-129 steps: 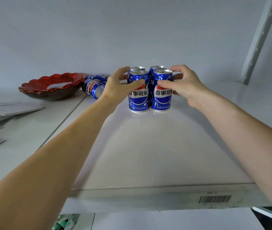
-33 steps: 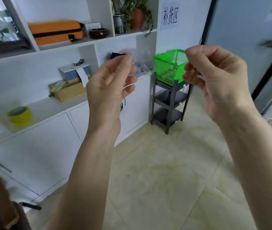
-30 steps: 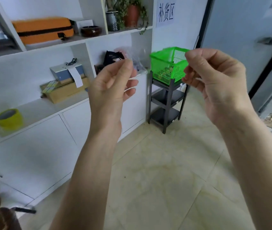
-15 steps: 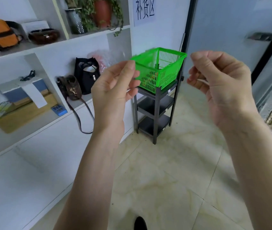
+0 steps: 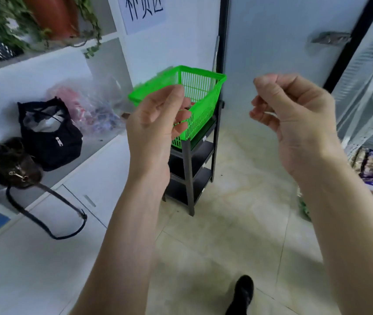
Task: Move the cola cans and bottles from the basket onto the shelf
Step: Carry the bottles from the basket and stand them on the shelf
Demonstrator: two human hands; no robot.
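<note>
Fingers of the left hand (image 5: 158, 119) are loosely curled with the thumb laid near the fingertips, and nothing is seen held in that grip. The right hand (image 5: 294, 117) is raised at the same height, its fingers curled in toward the palm, likewise with nothing visible in its grip. Both hands are held up in the air, well apart from each other, with bare forearms stretched out below them. Behind the left hand a green basket (image 5: 201, 92) is seen, set on the top level of a small black rack (image 5: 192, 169) that stands on the tiled floor (image 5: 237, 223). Whether cans or bottles lie in the basket cannot be told; only a hint of red is glimpsed through its slats. To the left, a black bag (image 5: 49, 137) and a dark brown bag (image 5: 10, 164) with a hanging strap are placed on a white bench (image 5: 103, 146), beside clear plastic bags (image 5: 90, 105). A dark shoe (image 5: 242, 294) is seen at the bottom edge.
</note>
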